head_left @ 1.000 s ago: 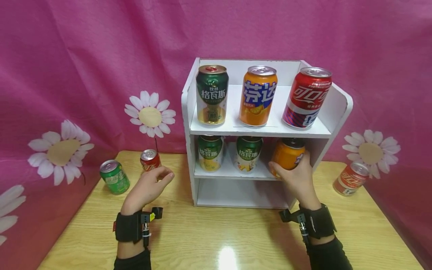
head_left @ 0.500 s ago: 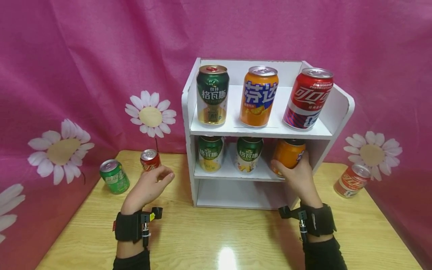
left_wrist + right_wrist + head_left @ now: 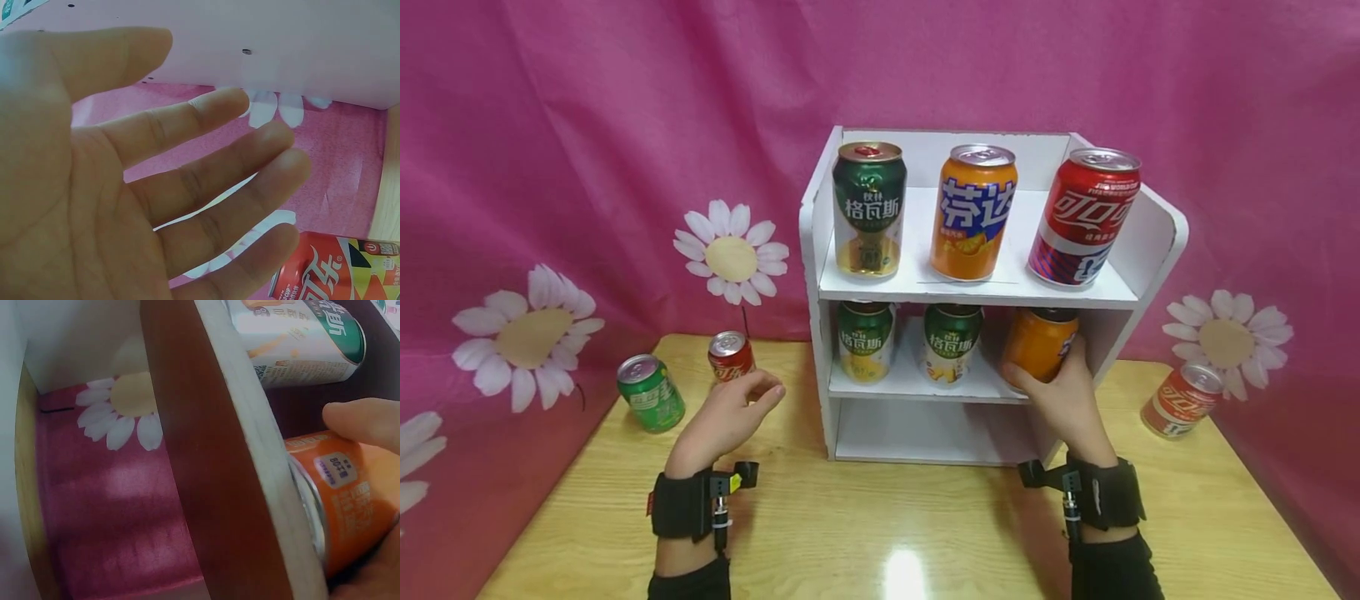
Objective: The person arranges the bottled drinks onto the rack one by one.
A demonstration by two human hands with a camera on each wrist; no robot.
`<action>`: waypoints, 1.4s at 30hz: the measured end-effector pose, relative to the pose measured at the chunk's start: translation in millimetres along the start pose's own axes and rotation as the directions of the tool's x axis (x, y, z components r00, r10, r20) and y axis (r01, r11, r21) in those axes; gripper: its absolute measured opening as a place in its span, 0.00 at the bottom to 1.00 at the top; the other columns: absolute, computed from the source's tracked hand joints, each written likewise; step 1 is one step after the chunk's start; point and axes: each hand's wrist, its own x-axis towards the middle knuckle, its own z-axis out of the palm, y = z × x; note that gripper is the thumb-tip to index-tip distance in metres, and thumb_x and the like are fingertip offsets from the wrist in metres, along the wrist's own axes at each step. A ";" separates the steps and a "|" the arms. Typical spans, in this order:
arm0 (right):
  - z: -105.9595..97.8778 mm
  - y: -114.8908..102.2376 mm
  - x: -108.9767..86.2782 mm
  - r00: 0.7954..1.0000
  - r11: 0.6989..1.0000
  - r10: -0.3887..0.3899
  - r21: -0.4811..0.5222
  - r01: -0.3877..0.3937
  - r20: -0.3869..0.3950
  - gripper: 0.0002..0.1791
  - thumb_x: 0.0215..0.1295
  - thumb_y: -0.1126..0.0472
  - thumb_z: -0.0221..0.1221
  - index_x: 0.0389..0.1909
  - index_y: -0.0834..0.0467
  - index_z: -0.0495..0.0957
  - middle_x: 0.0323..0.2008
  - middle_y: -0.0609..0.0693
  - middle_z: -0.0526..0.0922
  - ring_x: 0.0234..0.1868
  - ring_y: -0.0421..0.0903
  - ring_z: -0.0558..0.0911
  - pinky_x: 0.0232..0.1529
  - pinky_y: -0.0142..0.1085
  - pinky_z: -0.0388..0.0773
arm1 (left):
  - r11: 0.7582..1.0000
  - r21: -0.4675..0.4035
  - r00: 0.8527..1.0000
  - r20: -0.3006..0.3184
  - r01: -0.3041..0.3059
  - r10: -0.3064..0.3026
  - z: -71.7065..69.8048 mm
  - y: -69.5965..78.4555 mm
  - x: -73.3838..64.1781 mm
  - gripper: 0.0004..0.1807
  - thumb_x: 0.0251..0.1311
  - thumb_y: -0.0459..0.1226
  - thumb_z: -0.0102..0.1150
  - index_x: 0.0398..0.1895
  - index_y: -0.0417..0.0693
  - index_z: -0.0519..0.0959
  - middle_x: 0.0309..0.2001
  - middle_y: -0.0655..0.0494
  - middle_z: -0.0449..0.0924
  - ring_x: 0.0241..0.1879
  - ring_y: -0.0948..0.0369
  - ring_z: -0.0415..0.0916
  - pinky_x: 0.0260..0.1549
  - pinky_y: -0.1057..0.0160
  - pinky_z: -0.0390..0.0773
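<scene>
Currently, my right hand (image 3: 1070, 408) grips an orange can (image 3: 1036, 348) at the middle shelf's (image 3: 910, 379) right end, beside a can marked 格瓦斯 (image 3: 953, 343); my left hand (image 3: 730, 414), fingers spread, is near a red 可乐 can (image 3: 337, 270).

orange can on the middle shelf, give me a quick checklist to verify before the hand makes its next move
1. Right hand holding the orange can: ok, thumb on its left side.
2. Gap to the neighbouring green can: ok, they stand apart.
3. Base fully on the middle shelf: cannot tell, the hand hides part of it.
4. Red can above, on the top shelf: ok, standing.
5. Left hand out of the way: ok, holding nothing, beside the shelf unit.
</scene>
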 end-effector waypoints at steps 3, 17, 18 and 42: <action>0.5 -0.1 -0.4 1.000 1.000 -0.011 0.002 0.011 -0.002 0.48 0.57 0.52 0.66 0.66 0.64 0.45 0.57 0.64 0.62 0.54 0.58 0.67 0.58 0.53 0.61 | 1.000 0.000 1.000 0.004 0.006 -0.006 -1.1 0.3 -0.4 0.16 0.68 0.45 0.51 0.51 0.45 0.77 0.47 0.51 0.79 0.50 0.49 0.72 0.47 0.47 0.73; 7.4 1.1 -1.1 0.995 0.998 -0.035 -0.060 0.029 -0.099 0.46 0.54 0.52 0.68 0.62 0.66 0.50 0.50 0.65 0.68 0.48 0.58 0.72 0.52 0.51 0.66 | 1.000 0.002 1.000 0.025 0.011 -0.011 -1.3 0.0 2.0 0.18 0.68 0.48 0.50 0.50 0.46 0.77 0.47 0.51 0.79 0.50 0.51 0.73 0.48 0.47 0.72; 8.0 0.8 -1.1 0.994 0.998 -0.031 -0.056 0.025 -0.109 0.46 0.53 0.52 0.68 0.62 0.66 0.50 0.50 0.65 0.68 0.47 0.58 0.72 0.51 0.50 0.66 | 1.000 0.003 1.000 0.025 0.011 -0.011 -1.3 -0.1 2.3 0.18 0.68 0.48 0.50 0.50 0.46 0.77 0.47 0.51 0.79 0.50 0.50 0.73 0.48 0.47 0.72; 13.6 -5.2 -3.3 0.985 0.997 0.026 -0.061 -0.037 -0.170 0.50 0.50 0.47 0.69 0.64 0.65 0.50 0.53 0.64 0.65 0.51 0.58 0.69 0.56 0.50 0.64 | 1.000 -0.002 0.999 0.036 0.017 -0.017 1.9 -2.0 1.5 0.19 0.69 0.48 0.49 0.51 0.45 0.77 0.48 0.50 0.79 0.50 0.50 0.73 0.48 0.47 0.72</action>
